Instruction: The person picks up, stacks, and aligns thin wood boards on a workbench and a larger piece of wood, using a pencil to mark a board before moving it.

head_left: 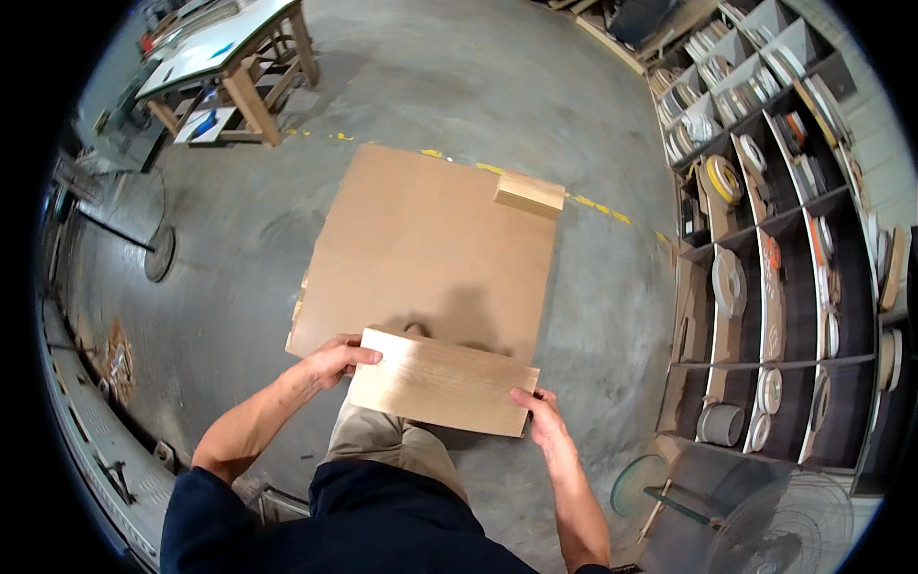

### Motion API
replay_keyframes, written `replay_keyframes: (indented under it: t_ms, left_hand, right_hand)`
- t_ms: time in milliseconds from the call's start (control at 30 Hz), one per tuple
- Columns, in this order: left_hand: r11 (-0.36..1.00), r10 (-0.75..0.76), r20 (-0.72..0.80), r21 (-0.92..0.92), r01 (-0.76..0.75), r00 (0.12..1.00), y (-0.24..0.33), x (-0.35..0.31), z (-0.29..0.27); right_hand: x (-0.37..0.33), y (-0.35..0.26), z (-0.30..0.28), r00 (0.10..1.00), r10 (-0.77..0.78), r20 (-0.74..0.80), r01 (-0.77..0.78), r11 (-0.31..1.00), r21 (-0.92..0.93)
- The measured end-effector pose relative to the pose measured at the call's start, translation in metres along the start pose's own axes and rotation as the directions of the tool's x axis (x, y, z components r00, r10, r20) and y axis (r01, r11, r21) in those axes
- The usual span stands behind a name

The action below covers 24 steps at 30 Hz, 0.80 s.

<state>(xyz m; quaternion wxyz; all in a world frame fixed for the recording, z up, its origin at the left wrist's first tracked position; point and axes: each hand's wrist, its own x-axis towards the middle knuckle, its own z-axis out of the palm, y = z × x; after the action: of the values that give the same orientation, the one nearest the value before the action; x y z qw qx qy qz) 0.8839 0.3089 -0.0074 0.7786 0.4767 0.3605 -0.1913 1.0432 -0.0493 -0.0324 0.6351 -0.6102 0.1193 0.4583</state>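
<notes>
Between my two hands I hold a light wooden board (445, 383), level in front of my legs. My left hand (335, 359) grips its left end, thumb on the top face and fingers hidden underneath. At the right end my right hand (543, 416) is closed on it the same way, thumb on top. Below and beyond lies a large flat brown sheet (430, 244) on the floor. A stack of similar wooden boards (531, 191) rests on the sheet's far right corner.
Along the right stands a shelf rack (746, 225) with several rolls of edging in its compartments. A worktable (225, 48) is at the far left. A round stand base (161, 253) and a grey machine (105, 440) are on the left, a fan (779, 526) at the lower right.
</notes>
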Motion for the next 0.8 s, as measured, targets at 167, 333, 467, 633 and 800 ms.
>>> replay_keyframes:
  t_ms: [167, 333, 467, 633, 800]
  left_hand:
    - [0.998, -0.044, 0.047, 0.055, 0.042, 0.998, 0.081, 0.102, 0.041]
    - [0.996, -0.086, 0.155, -0.008, 0.089, 0.984, 0.143, 0.216, 0.058]
    - [0.996, -0.093, 0.135, 0.018, 0.091, 0.987, 0.182, 0.32, 0.064]
    - [0.99, -0.117, 0.112, -0.066, 0.125, 0.987, 0.247, 0.436, 0.062]
    - [0.986, -0.13, 0.078, -0.091, 0.137, 0.988, 0.295, 0.553, 0.056]
  right_hand:
    - [0.058, -0.059, -0.04, 0.995, 0.003, -0.097, 0.008, 0.994, 0.112]
    - [0.147, -0.117, -0.083, 0.988, 0.038, -0.148, -0.026, 0.996, 0.083]
    - [0.23, -0.169, -0.117, 0.984, 0.041, -0.172, -0.04, 0.999, 0.009]
    - [0.348, -0.253, -0.142, 0.981, 0.117, -0.157, -0.119, 0.993, -0.008]
    - [0.477, -0.299, -0.173, 0.987, 0.106, -0.123, -0.111, 0.993, -0.032]
